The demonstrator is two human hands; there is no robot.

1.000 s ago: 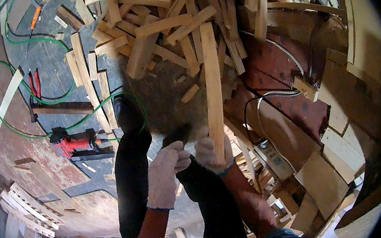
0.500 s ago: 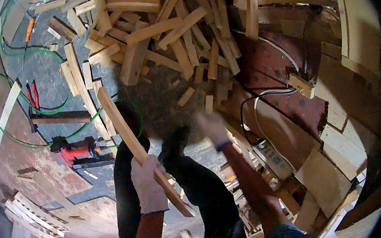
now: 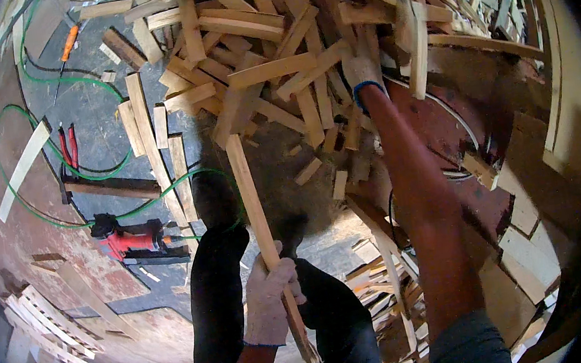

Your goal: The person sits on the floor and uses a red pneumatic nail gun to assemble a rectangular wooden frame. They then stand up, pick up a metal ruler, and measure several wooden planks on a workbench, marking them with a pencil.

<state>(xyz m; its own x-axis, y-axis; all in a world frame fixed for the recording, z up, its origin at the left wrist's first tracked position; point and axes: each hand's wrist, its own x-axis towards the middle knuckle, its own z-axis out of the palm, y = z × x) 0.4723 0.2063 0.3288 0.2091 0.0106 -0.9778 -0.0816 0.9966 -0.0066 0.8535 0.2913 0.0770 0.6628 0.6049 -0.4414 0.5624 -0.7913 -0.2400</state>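
1. Head view: I have the left hand (image 3: 270,301), in a whitish knit glove, closed around a long, straight, light-brown wooden strip (image 3: 248,190), gripping it below its middle.
2. Strip runs steeply up the view, tilted slightly left. Lower end sits between the dark-trousered legs (image 3: 221,291); upper end reaches the near edge of the heap of short brown wooden pieces (image 3: 271,73). Can't tell from here if it touches the heap.
3. Right hand (image 3: 362,70), pale glove with blue cuff, is at the right part of that heap, arm stretched out. Fingers are hidden from me, so I can't tell whether it grips anything.
4. Left of the heap I see several pale, narrow wooden slats (image 3: 147,137) lying roughly lengthwise.
5. Farther left: a red-and-black power tool (image 3: 129,240) on its side, a hammer with a brown wooden handle (image 3: 117,187) just above it, red-handled pliers (image 3: 69,147) near the hammer's head, and an orange-handled screwdriver (image 3: 70,43) near the top. A thin green cord (image 3: 94,86) loops around them.
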